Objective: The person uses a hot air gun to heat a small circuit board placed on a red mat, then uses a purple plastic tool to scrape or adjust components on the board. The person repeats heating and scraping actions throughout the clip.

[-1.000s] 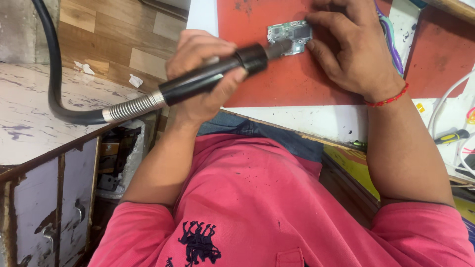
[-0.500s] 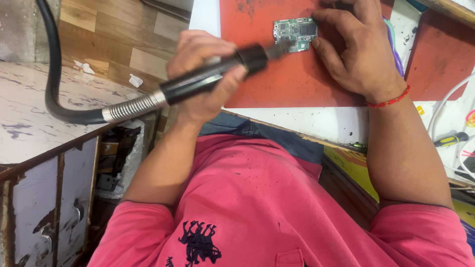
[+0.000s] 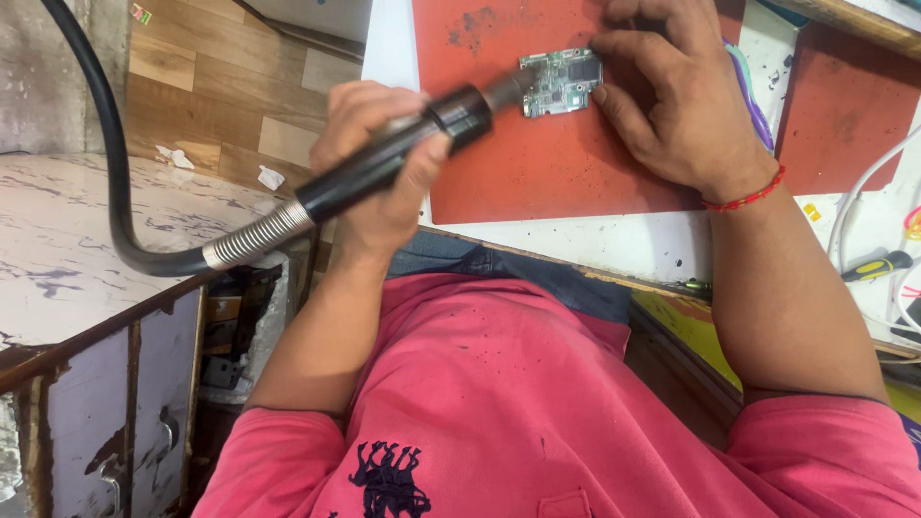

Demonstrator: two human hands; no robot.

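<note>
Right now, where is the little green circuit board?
In the head view, the green circuit board lies near the top on the red mat, between the black tool's nozzle and the right hand touching it.

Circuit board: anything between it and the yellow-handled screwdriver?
Head view: the right hand and wrist with a red thread bracelet lie between circuit board and screwdriver.
</note>
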